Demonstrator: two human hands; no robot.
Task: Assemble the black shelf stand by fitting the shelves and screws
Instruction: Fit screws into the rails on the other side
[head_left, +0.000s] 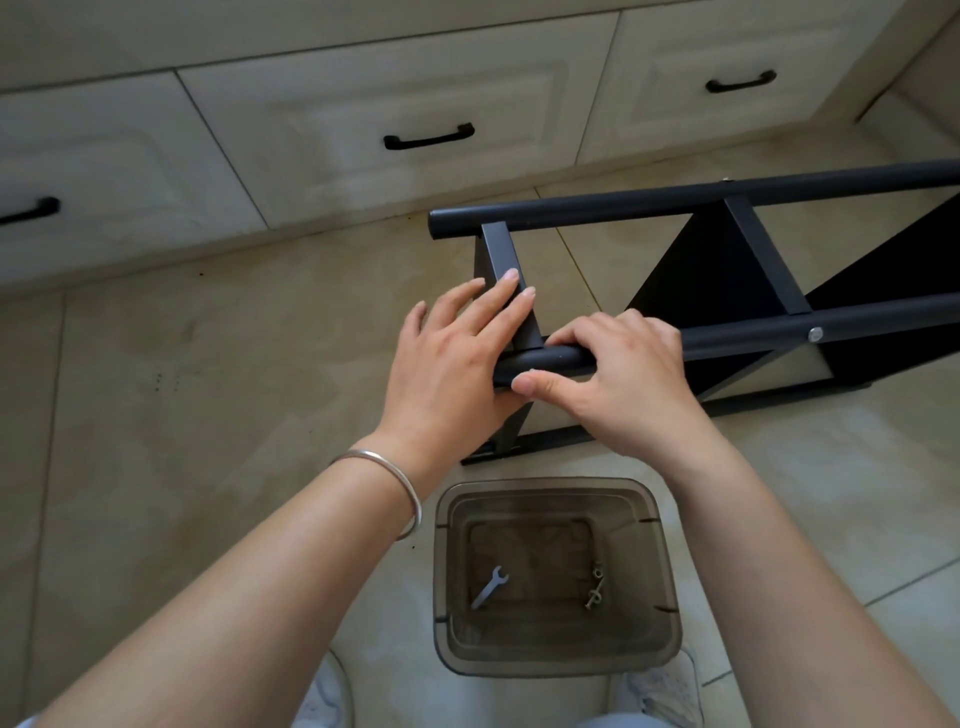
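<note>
The black shelf stand (727, 202) lies on its side on the tiled floor, its round poles running from the centre to the right edge. My left hand (447, 358) rests with straight fingers on the end crossbar (498, 254) and over the near pole's end. My right hand (623, 379) grips the near pole (566, 358) beside it, thumb underneath and fingers curled over the top. A silver screw head (815, 334) shows further along that pole. Black shelf panels (717, 275) sit between the poles.
A clear brown plastic bin (556, 577) stands on the floor just below my hands, holding a small flat wrench (488, 587) and a few screws (596, 590). Cream cabinet drawers with black handles (428, 137) line the far side. My shoes show at the bottom edge.
</note>
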